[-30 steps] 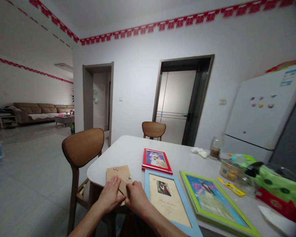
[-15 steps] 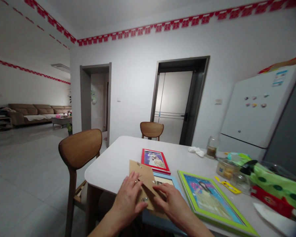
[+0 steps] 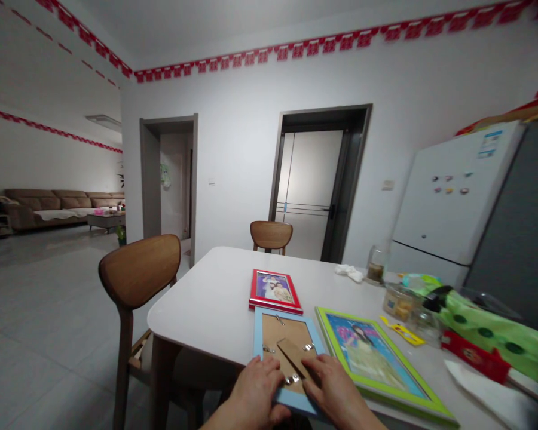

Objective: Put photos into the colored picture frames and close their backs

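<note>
A light blue frame [image 3: 259, 334] lies face down at the table's near edge, its brown backing board [image 3: 291, 330] sitting inside it with metal clips and a stand flap. My left hand [image 3: 260, 385] rests on the frame's lower left side, fingers curled together over the edge. On the lower right, my right hand [image 3: 334, 382] has its fingers on the backing beside the flap. Just beyond is a red frame [image 3: 297, 301] with a photo. A green frame [image 3: 388, 391] with a photo lies to the right of my right hand.
On the white table [image 3: 224, 286], a glass jar [image 3: 376, 266], white tissue [image 3: 349, 273], a plastic tub [image 3: 398, 300], a yellow item [image 3: 407, 334] and a green bag [image 3: 497, 331] stand or lie at the right. Wooden chairs [image 3: 143, 272] are at the left and far side.
The backing board, held tilted above the blue frame before, now lies inside it. Both hands have come down onto the frame and backing. The view has shifted slightly.
</note>
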`<move>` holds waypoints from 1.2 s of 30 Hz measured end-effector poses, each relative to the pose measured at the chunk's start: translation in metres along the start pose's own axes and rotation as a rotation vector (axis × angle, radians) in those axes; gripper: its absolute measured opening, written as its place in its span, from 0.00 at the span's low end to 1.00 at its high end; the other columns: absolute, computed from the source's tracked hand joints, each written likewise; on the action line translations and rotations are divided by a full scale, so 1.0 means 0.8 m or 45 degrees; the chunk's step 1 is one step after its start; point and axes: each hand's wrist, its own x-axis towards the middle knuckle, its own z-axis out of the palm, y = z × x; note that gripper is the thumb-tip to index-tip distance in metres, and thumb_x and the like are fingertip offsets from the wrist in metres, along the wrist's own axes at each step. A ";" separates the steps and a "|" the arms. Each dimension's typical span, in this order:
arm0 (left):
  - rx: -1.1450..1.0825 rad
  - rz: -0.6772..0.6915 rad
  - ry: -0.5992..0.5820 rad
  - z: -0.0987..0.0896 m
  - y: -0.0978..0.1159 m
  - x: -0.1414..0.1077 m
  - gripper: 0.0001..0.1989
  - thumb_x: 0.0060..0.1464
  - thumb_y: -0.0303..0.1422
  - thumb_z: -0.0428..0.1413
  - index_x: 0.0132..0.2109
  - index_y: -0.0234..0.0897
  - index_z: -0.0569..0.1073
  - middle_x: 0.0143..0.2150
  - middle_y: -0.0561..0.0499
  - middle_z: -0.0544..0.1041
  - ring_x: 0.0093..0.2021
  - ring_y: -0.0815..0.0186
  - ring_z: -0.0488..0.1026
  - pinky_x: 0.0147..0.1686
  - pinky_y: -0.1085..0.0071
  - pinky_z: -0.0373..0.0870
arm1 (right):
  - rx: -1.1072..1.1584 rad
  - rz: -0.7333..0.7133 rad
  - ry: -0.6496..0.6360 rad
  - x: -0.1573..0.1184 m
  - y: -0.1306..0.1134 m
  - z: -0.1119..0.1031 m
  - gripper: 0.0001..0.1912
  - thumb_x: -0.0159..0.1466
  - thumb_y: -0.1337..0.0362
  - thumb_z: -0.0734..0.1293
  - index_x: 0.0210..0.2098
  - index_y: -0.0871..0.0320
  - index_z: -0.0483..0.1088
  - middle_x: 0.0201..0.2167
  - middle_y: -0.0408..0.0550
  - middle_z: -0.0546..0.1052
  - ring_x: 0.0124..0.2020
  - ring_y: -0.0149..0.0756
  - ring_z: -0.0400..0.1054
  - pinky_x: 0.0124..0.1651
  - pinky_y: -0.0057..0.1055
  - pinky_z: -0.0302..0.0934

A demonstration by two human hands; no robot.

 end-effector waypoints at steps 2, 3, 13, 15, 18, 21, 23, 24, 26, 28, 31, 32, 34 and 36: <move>-0.001 -0.031 0.013 0.000 -0.002 -0.003 0.18 0.41 0.36 0.59 0.41 0.39 0.65 0.47 0.51 0.66 0.48 0.62 0.62 0.52 0.66 0.51 | 0.002 -0.041 -0.032 -0.005 0.001 0.000 0.12 0.52 0.63 0.58 0.31 0.55 0.71 0.31 0.49 0.71 0.36 0.38 0.63 0.39 0.31 0.54; -0.002 -0.047 0.024 0.001 -0.004 -0.005 0.17 0.41 0.36 0.59 0.40 0.39 0.65 0.46 0.52 0.67 0.46 0.63 0.63 0.51 0.67 0.53 | 0.000 -0.067 -0.043 -0.008 0.001 0.000 0.12 0.53 0.62 0.57 0.30 0.54 0.71 0.31 0.49 0.71 0.36 0.38 0.63 0.39 0.30 0.54; 0.001 -0.107 0.076 0.003 -0.007 -0.008 0.15 0.42 0.34 0.57 0.37 0.39 0.62 0.41 0.53 0.69 0.43 0.66 0.64 0.51 0.68 0.50 | 0.001 -0.210 -0.008 -0.023 -0.010 0.000 0.16 0.59 0.59 0.54 0.43 0.48 0.67 0.46 0.50 0.66 0.46 0.41 0.58 0.46 0.37 0.51; 0.012 -0.095 0.073 0.003 -0.007 -0.008 0.14 0.43 0.35 0.57 0.37 0.39 0.62 0.42 0.53 0.68 0.43 0.65 0.64 0.51 0.68 0.51 | 0.023 -0.283 -0.040 -0.025 -0.019 0.000 0.16 0.59 0.59 0.54 0.44 0.44 0.65 0.50 0.47 0.63 0.50 0.42 0.54 0.49 0.39 0.49; 0.037 -0.105 0.056 0.000 -0.007 -0.009 0.13 0.43 0.35 0.56 0.36 0.39 0.62 0.41 0.54 0.69 0.41 0.65 0.64 0.46 0.70 0.56 | 0.078 -0.378 -0.098 -0.028 -0.027 -0.004 0.15 0.58 0.57 0.55 0.43 0.43 0.66 0.52 0.44 0.62 0.53 0.42 0.52 0.50 0.41 0.48; 0.058 -0.143 0.046 -0.002 -0.006 -0.008 0.14 0.42 0.35 0.56 0.36 0.39 0.61 0.38 0.54 0.69 0.38 0.65 0.64 0.41 0.71 0.58 | 0.127 -0.413 -0.130 -0.031 -0.026 -0.008 0.16 0.58 0.55 0.55 0.43 0.44 0.67 0.53 0.45 0.62 0.53 0.42 0.52 0.51 0.42 0.47; 0.065 -0.148 0.053 -0.004 -0.005 -0.008 0.14 0.42 0.35 0.56 0.36 0.40 0.61 0.38 0.54 0.69 0.38 0.65 0.64 0.40 0.72 0.58 | 0.154 -0.420 -0.147 -0.032 -0.021 -0.009 0.16 0.58 0.55 0.55 0.44 0.44 0.66 0.53 0.45 0.61 0.54 0.42 0.51 0.52 0.42 0.46; 0.065 -0.148 0.054 -0.004 -0.005 -0.008 0.14 0.42 0.35 0.56 0.36 0.40 0.61 0.37 0.54 0.69 0.38 0.65 0.64 0.39 0.72 0.58 | 0.167 -0.423 -0.150 -0.031 -0.018 -0.009 0.17 0.58 0.55 0.55 0.44 0.45 0.66 0.53 0.45 0.61 0.54 0.42 0.51 0.53 0.41 0.46; 0.061 -0.151 0.054 -0.004 -0.004 -0.008 0.14 0.42 0.35 0.56 0.36 0.40 0.61 0.37 0.54 0.69 0.37 0.65 0.64 0.39 0.72 0.58 | 0.183 -0.388 -0.119 -0.024 -0.011 -0.007 0.18 0.58 0.55 0.55 0.45 0.47 0.65 0.52 0.47 0.62 0.53 0.41 0.53 0.52 0.39 0.47; 0.055 -0.162 0.057 -0.004 -0.003 -0.009 0.14 0.41 0.35 0.56 0.36 0.39 0.61 0.36 0.55 0.69 0.37 0.66 0.64 0.40 0.72 0.58 | 0.160 -0.249 -0.020 -0.009 -0.003 -0.004 0.19 0.58 0.57 0.54 0.46 0.53 0.65 0.49 0.51 0.65 0.49 0.40 0.57 0.50 0.35 0.49; 0.057 -0.163 0.059 -0.005 -0.003 -0.010 0.15 0.41 0.35 0.57 0.36 0.39 0.61 0.38 0.54 0.69 0.39 0.65 0.64 0.42 0.71 0.57 | 0.036 -0.024 0.111 0.018 0.009 0.002 0.18 0.58 0.62 0.53 0.40 0.59 0.69 0.39 0.54 0.69 0.41 0.38 0.61 0.45 0.32 0.52; 0.061 -0.157 0.056 -0.005 -0.003 -0.010 0.14 0.41 0.35 0.57 0.36 0.39 0.61 0.38 0.54 0.69 0.39 0.65 0.64 0.43 0.71 0.57 | -0.013 0.003 0.121 0.026 0.012 0.004 0.16 0.58 0.63 0.53 0.36 0.59 0.70 0.36 0.54 0.70 0.39 0.38 0.61 0.44 0.32 0.53; 0.067 -0.145 0.054 -0.007 -0.002 -0.010 0.13 0.41 0.35 0.56 0.35 0.39 0.62 0.38 0.54 0.69 0.39 0.65 0.64 0.43 0.71 0.57 | -0.078 -0.001 0.114 0.039 0.017 0.009 0.15 0.57 0.65 0.54 0.29 0.59 0.71 0.32 0.53 0.69 0.36 0.38 0.61 0.41 0.31 0.52; 0.064 -0.155 0.056 -0.008 -0.001 -0.011 0.13 0.41 0.35 0.57 0.34 0.39 0.62 0.37 0.54 0.69 0.38 0.65 0.64 0.44 0.70 0.57 | -0.085 -0.023 0.121 0.046 0.020 0.014 0.15 0.56 0.66 0.54 0.24 0.60 0.71 0.31 0.53 0.69 0.35 0.37 0.61 0.41 0.30 0.52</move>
